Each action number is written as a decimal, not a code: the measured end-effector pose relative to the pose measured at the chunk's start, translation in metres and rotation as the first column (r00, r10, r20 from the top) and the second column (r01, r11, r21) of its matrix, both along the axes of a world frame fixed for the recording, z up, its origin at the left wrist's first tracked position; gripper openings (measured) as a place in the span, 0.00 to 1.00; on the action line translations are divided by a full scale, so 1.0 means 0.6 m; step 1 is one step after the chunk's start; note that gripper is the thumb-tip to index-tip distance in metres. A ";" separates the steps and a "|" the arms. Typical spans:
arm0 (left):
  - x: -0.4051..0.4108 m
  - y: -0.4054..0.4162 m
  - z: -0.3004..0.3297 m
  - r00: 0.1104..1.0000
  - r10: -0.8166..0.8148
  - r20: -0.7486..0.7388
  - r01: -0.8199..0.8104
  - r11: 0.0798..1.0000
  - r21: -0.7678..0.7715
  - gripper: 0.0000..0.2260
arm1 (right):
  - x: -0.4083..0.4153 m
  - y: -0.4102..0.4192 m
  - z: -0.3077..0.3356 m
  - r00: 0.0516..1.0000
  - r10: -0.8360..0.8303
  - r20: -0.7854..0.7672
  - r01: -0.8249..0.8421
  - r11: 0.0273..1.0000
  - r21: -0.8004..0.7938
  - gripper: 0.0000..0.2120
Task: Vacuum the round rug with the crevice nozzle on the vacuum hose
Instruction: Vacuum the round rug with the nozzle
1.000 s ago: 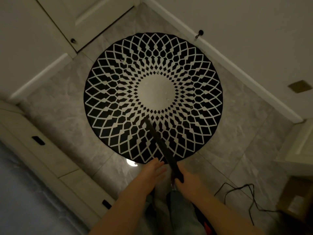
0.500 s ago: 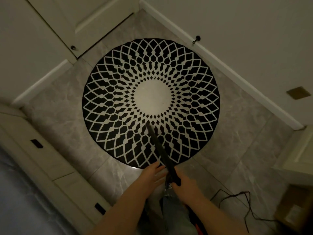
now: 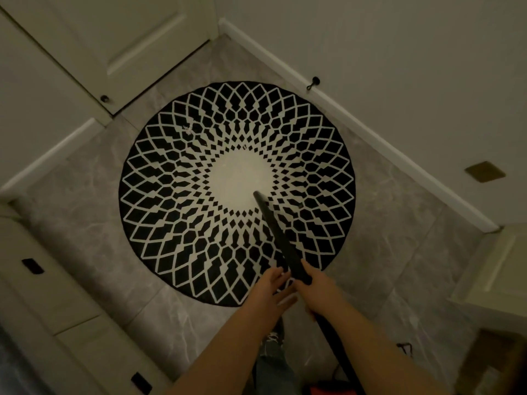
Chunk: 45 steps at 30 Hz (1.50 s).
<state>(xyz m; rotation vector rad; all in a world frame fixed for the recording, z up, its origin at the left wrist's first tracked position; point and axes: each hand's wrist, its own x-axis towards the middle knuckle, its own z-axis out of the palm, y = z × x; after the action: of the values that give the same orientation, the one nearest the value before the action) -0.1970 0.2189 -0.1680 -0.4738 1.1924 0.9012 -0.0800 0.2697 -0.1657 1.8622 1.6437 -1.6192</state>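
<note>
Rug lies on the floor with the nozzle tip at its pale centre, right hand gripping the nozzle base and left hand open beside it; strong suction could lift the thin rug.

A: Non-task stuff? Grey marble-look floor tiles, white door top left, black doorstop on the baseboard.

B: Brass wall plate right, black cord on floor, drawer fronts lower left.
</note>
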 end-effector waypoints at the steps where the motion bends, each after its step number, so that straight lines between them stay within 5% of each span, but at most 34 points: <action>1: 0.002 0.008 -0.003 1.000 -0.023 0.000 0.023 1.000 0.007 0.21 | 0.007 0.019 -0.006 1.000 -0.008 0.020 0.008 1.000 0.001 0.23; 9: -0.009 0.021 -0.013 0.994 -0.097 -0.058 0.100 0.994 0.035 0.21 | 0.022 0.027 -0.003 0.996 0.081 0.046 -0.080 0.997 -0.020 0.24; 17: -0.028 -0.003 -0.029 0.992 -0.107 -0.071 0.106 0.994 -0.020 0.20 | 0.060 0.042 -0.012 0.992 -0.060 0.107 0.058 0.998 0.022 0.28; 24: -0.023 -0.021 -0.027 0.988 -0.120 -0.100 0.121 0.993 0.003 0.18 | 0.014 -0.030 -0.008 0.990 0.137 0.016 -0.134 0.985 -0.109 0.26; 32: -0.039 -0.022 -0.039 0.973 -0.207 -0.105 0.210 0.977 0.026 0.22 | 0.081 0.079 -0.002 0.995 -0.010 0.100 0.007 0.999 0.037 0.26; 37: -0.038 -0.014 -0.047 0.988 -0.128 -0.087 0.132 0.991 0.038 0.24 | 0.083 0.135 -0.029 0.980 -0.076 0.183 0.064 0.995 0.074 0.24; 39: -0.038 -0.007 -0.047 0.989 -0.109 -0.097 0.115 0.992 0.055 0.26 | 0.051 0.112 -0.034 0.987 -0.044 0.151 0.034 0.997 0.069 0.24; 43: -0.037 -0.002 -0.047 0.976 -0.100 -0.194 0.095 0.995 -0.032 0.11 | -0.026 0.002 -0.030 0.996 0.086 0.022 -0.086 0.996 0.000 0.24; 45: -0.043 -0.011 -0.043 0.962 -0.110 -0.250 0.080 0.988 -0.130 0.11 | -0.047 -0.054 -0.033 0.981 0.189 -0.039 -0.190 0.981 -0.033 0.23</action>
<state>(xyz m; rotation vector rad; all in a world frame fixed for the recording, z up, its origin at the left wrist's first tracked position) -0.2226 0.2121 -0.1940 -0.3987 1.4991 0.8285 -0.1082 0.2370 -0.1853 1.6129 1.7343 -1.6004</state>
